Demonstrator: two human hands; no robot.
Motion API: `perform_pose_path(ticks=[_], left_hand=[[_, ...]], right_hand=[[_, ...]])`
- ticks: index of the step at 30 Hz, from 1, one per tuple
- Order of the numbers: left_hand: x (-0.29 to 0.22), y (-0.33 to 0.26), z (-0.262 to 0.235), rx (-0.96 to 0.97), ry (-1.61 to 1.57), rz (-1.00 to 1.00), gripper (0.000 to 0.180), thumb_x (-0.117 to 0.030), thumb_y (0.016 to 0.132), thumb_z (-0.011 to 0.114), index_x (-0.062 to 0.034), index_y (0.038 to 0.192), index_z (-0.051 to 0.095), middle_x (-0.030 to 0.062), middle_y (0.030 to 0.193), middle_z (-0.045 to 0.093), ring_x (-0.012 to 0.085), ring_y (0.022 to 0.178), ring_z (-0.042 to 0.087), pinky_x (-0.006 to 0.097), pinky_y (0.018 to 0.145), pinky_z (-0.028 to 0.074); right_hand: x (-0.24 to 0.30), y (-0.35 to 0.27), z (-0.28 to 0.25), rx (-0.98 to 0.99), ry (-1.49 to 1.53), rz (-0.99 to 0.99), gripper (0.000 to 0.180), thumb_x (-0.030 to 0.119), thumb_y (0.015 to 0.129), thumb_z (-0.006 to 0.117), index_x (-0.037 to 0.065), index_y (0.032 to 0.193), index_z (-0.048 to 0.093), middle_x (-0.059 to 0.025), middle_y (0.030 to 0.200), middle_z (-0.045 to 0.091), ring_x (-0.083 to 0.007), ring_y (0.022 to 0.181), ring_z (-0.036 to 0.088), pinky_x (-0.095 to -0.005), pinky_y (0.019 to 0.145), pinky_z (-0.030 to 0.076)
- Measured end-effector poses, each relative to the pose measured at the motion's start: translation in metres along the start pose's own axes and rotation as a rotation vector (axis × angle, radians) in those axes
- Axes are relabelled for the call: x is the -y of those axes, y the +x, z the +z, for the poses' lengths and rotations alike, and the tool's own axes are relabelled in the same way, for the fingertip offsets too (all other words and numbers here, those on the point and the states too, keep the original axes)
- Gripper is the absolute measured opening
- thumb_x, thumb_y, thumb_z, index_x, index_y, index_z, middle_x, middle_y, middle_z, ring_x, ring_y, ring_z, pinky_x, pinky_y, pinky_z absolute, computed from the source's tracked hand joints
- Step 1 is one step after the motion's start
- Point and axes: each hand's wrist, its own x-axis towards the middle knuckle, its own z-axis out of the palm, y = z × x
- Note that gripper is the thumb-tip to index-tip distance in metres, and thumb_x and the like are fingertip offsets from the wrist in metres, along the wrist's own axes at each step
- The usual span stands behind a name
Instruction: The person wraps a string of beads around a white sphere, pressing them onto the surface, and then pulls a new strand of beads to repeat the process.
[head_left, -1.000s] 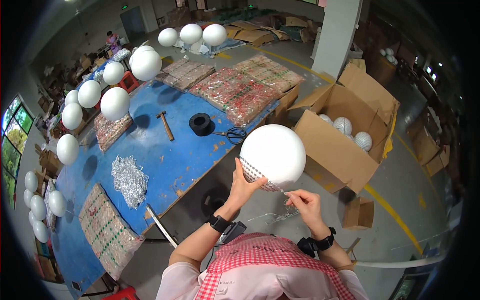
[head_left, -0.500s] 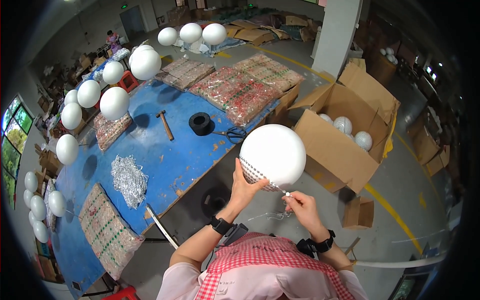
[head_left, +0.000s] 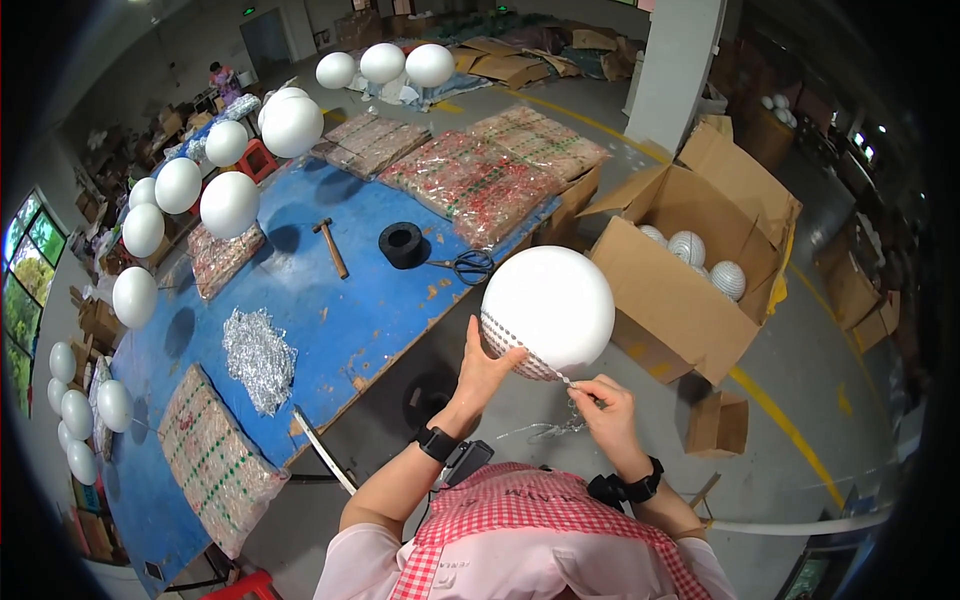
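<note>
A large white ball (head_left: 548, 302) is in front of me, its lower left part wrapped in close rows of silvery beads (head_left: 522, 352). My left hand (head_left: 484, 368) supports it from the lower left, thumb laid over the beaded rows; what lies under the ball is hidden. Just below and to the right of the ball, my right hand (head_left: 604, 408) pinches a bead string (head_left: 564, 379) that runs taut from the wrapped rows. The loose end of the string (head_left: 545, 430) dangles below in a small tangle.
On the blue table (head_left: 330, 340) lie a heap of silvery strings (head_left: 258, 358), a hammer (head_left: 330, 248), a black tape roll (head_left: 402, 245), scissors (head_left: 470, 266) and bagged beads (head_left: 215, 460). White balls (head_left: 230, 205) stand along its far side. An open carton (head_left: 670, 300) holds wrapped balls.
My left thumb has shifted slightly left and up over the beads. The right hand has stayed near the ball's lower edge, holding the string, with its fingers slightly higher.
</note>
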Motion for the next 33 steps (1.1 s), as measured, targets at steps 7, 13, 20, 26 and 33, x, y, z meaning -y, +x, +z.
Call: perform_pose_path(ticks=[7,13,20,26,33], left_hand=[[-0.013,-0.004,-0.002,-0.007,-0.167,-0.093,0.091,-0.027,0.083,0.069,-0.0059,0.146,0.008,0.0226,0.134,0.036,0.0262,0.117,0.044,0.036,0.088,0.045],[-0.030,-0.012,-0.007,0.020,-0.246,-0.179,0.081,-0.038,0.088,0.061,-0.0098,0.145,0.011,0.0228,0.134,0.035,0.0322,0.119,0.044,0.040,0.093,0.043],[-0.016,-0.003,-0.007,0.113,-0.014,0.032,0.095,-0.037,0.084,0.065,0.0043,0.144,0.005,0.0253,0.139,0.035,0.0277,0.124,0.042,0.033,0.101,0.037],[-0.008,0.000,-0.007,0.146,-0.069,0.085,0.111,-0.034,0.075,0.075,0.0092,0.143,-0.002,0.0272,0.140,0.033,0.0295,0.127,0.041,0.032,0.103,0.035],[-0.009,-0.004,0.000,0.060,-0.121,-0.034,0.117,-0.033,0.075,0.075,0.0075,0.142,-0.011,0.0288,0.138,0.035,0.0286,0.125,0.043,0.032,0.101,0.037]], right_hand=[[-0.018,0.005,0.003,0.086,0.173,0.290,0.013,0.013,0.082,0.068,0.001,0.082,0.068,-0.0021,0.063,0.061,-0.0049,0.057,0.053,-0.0217,0.052,0.041],[-0.036,0.009,0.004,0.161,0.052,0.269,0.014,0.014,0.081,0.067,0.000,0.082,0.066,-0.0034,0.063,0.061,-0.0056,0.057,0.053,-0.0226,0.053,0.042],[-0.034,0.006,0.001,0.329,0.048,0.139,0.016,0.015,0.085,0.061,0.001,0.079,0.062,-0.0043,0.068,0.062,-0.0072,0.058,0.056,-0.0238,0.054,0.044],[-0.016,0.008,-0.019,0.676,0.251,0.421,0.018,0.017,0.091,0.055,0.001,0.087,0.059,-0.0048,0.067,0.063,-0.0065,0.055,0.056,-0.0191,0.049,0.043],[-0.006,-0.001,-0.024,0.181,0.430,0.330,0.012,0.009,0.090,0.057,-0.001,0.092,0.064,-0.0034,0.067,0.063,-0.0053,0.054,0.054,-0.0178,0.047,0.039]])
